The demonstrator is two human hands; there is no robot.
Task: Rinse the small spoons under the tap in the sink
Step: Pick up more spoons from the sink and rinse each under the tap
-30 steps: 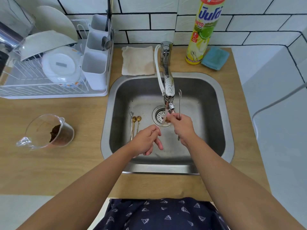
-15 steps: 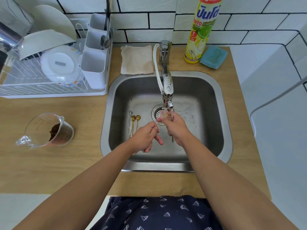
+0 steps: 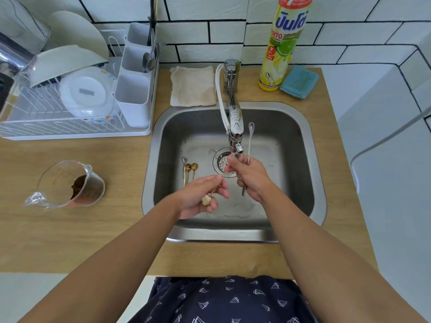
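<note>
Both hands over the steel sink (image 3: 312,173), right under the tap (image 3: 236,127). Right hand (image 3: 250,178) curled around a silver long-handled spoon (image 3: 250,141): bowl sticks up past the fingers beside the spout, handle end pokes out below the fist. Left hand (image 3: 200,194) pinches a thin gold spoon (image 3: 213,191) with a pale charm on its end, resting at the palm. Three more small spoons (image 3: 190,170) lie on the sink floor left of the drain (image 3: 222,163), just beyond the left hand.
</note>
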